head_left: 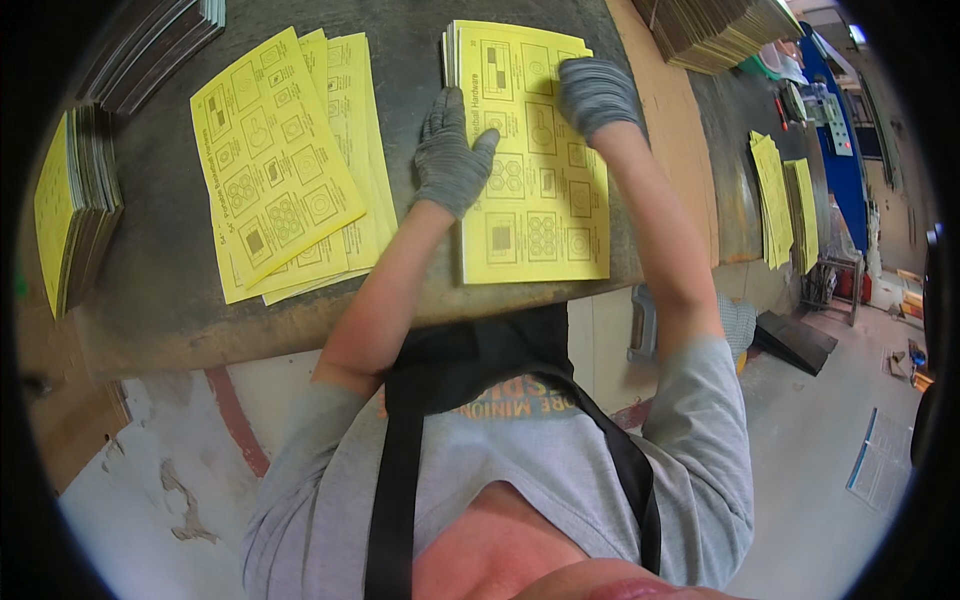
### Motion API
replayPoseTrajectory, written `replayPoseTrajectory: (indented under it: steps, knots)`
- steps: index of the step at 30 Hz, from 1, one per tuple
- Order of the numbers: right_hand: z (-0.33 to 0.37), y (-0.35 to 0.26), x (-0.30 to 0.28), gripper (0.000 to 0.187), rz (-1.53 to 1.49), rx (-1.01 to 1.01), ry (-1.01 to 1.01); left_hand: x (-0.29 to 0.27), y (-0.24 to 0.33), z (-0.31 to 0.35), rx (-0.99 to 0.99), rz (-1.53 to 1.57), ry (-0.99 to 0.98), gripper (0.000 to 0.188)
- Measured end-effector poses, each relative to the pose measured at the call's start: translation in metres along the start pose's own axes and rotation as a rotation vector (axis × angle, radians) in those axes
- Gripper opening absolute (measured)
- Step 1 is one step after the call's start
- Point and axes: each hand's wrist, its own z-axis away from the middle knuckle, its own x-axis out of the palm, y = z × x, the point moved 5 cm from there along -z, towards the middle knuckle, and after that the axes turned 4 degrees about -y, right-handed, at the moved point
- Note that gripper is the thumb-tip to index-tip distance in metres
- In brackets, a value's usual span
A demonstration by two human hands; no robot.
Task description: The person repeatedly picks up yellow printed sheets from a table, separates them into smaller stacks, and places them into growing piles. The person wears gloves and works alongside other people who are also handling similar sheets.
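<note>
A stack of yellow printed sheets (540,230) lies squared up on the dark worktable, covered with line drawings in boxes. My left hand (455,155), in a grey striped glove, rests along the stack's left edge. Its fingers point away from me and its thumb spreads over the top sheet. At the far right corner of the stack is my right hand (598,95), gloved the same way, with the fingers curled in. Whatever those fingers may hold is hidden. Left of my left hand, several similar loose yellow sheets (275,150) overlap in a fan.
Bundled stacks stand at the left: a yellow-faced one (60,215) and dark ones (150,50). A brown stack (720,35) sits at the far right, on cardboard (675,120). More yellow sheets (770,200) lie at the right. The worktable's (200,335) near edge runs before my waist.
</note>
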Motion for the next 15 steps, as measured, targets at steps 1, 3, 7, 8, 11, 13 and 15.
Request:
replayPoseTrajectory:
  steps: [1, 3, 7, 8, 11, 13, 15]
  knots:
    - [-0.001, -0.011, -0.001, 0.018, 0.133, -0.092, -0.030, 0.000, -0.001, -0.001, -0.002, -0.021, -0.006, 0.072]
    - [-0.002, -0.003, -0.004, 0.019, 0.084, 0.040, -0.060, 0.000, 0.000, -0.003, 0.025, -0.003, -0.013, 0.072]
    - [0.005, 0.042, 0.011, 0.027, -0.586, 0.132, -0.057, -0.001, -0.001, -0.003, 0.025, -0.009, -0.010, 0.073]
    - [0.008, 0.056, 0.020, 0.027, -0.796, 0.215, -0.024, -0.002, -0.001, -0.002, 0.029, -0.007, 0.009, 0.073]
    - [0.016, 0.081, 0.052, 0.025, -1.158, 0.419, -0.015, 0.000, -0.002, -0.002, 0.024, -0.008, -0.004, 0.073]
    - [0.017, 0.077, 0.064, 0.025, -1.222, 0.340, -0.063, 0.001, -0.003, -0.003, 0.035, 0.003, 0.001, 0.074]
    - [0.017, 0.073, 0.070, 0.024, -1.247, 0.319, -0.095, 0.001, -0.003, -0.002, 0.045, 0.011, 0.010, 0.074]
